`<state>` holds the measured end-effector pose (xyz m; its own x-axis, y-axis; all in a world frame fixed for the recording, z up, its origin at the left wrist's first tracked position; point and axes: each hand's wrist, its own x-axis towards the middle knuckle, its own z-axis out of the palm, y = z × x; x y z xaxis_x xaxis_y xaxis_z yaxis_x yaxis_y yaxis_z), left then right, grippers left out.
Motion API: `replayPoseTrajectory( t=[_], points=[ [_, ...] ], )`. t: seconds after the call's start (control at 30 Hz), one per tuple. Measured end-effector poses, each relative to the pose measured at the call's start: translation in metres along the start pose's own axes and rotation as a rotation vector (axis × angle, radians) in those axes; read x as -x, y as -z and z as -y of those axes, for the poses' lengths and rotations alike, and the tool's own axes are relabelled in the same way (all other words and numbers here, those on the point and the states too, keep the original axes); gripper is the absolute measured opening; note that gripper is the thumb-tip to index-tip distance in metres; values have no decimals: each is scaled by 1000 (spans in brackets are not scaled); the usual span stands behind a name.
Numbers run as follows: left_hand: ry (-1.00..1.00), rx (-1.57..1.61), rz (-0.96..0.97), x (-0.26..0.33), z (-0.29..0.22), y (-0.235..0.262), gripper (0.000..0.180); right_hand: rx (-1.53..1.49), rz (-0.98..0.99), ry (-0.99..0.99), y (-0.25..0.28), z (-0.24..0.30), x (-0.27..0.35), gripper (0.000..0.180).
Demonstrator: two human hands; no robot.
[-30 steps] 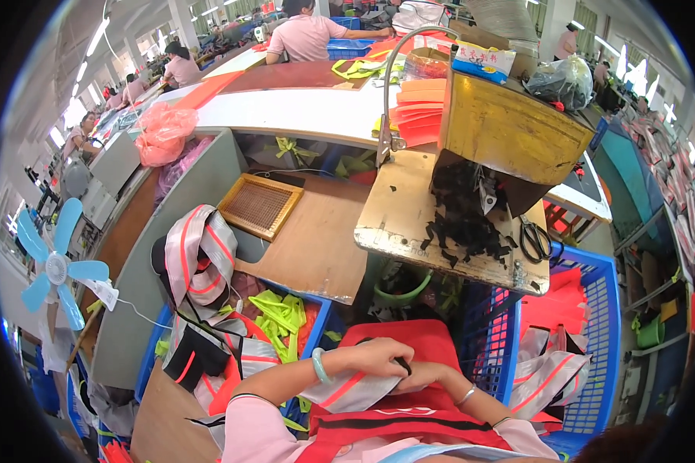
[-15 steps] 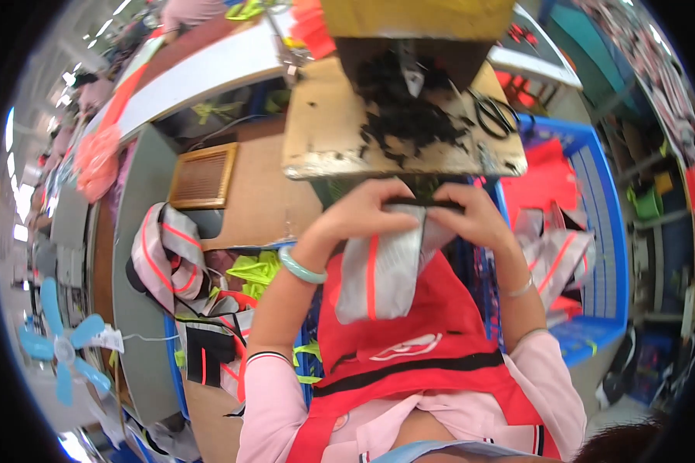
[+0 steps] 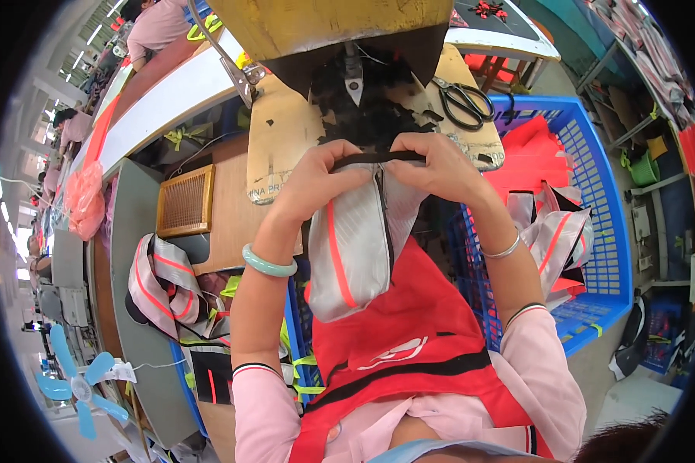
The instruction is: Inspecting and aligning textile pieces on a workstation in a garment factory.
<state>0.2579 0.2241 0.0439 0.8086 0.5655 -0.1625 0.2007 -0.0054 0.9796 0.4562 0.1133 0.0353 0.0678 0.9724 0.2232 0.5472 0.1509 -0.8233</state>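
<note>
A silver-grey fabric piece (image 3: 357,247) with an orange stripe hangs from both hands over my red apron (image 3: 409,309). It looks like a sewn pouch or bag part, and a dark seam or zip runs down it. Along its top runs a black edge (image 3: 378,157). My left hand (image 3: 322,179) pinches that edge on one side, and my right hand (image 3: 438,163) grips the other, thumbs toward me. Both hands are at the near edge of a wooden machine table (image 3: 282,123). Beyond them, a pointed metal part (image 3: 354,86) sits under the yellow machine head (image 3: 332,27).
Black scraps (image 3: 363,116) cover the table; black scissors (image 3: 465,104) lie at its right. A blue basket (image 3: 614,231) with grey and orange pieces stands right. More striped pieces (image 3: 162,285) lie left, near a wood-framed panel (image 3: 185,202) and a blue fan (image 3: 81,387). A co-worker (image 3: 158,35) sits far left.
Both hands have moved up with the fabric piece, from below the table's near edge to overlapping it. The piece's dark seam now faces me more. The whole view has shifted a little.
</note>
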Motion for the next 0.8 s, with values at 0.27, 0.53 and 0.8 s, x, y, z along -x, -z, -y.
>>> replayPoseTrajectory(
  t=[0.27, 0.53, 0.8],
  points=[
    [23, 233, -26, -27, 0, 20, 31, -94, -33, -120, 0, -3, -32, 31],
    [25, 329, -66, -50, 1, 35, 31, -136, -36, -145, 4, -6, -57, 23],
    [36, 448, -101, -55, 0, 35, 27, -196, -41, -98, 4, -16, -66, 27]
  ],
)
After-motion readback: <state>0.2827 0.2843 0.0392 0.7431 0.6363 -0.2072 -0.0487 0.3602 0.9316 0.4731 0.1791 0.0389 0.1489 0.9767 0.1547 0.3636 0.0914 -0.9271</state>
